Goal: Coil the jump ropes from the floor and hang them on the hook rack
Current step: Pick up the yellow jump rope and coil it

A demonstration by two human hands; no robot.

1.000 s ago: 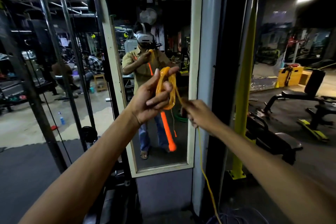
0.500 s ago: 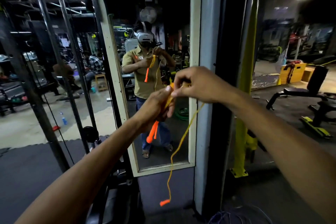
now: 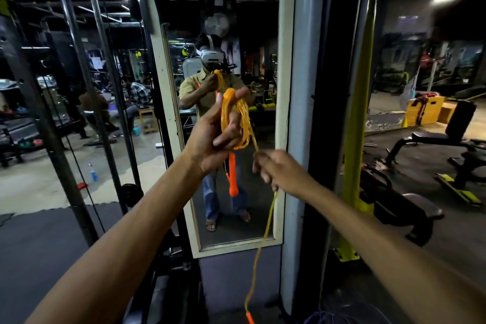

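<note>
Left hand [image 3: 210,139] fingers curl round orange rope [image 3: 238,123] coil, handle [image 3: 232,179] dangling below. Right hand [image 3: 281,171] fingers pinch the loose strand.

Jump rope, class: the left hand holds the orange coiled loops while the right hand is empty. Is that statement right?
Not quite. The head view shows the left hand holding the orange coiled loops, but the right hand is not empty: it pinches the loose strand that trails downward from the loops.
</note>
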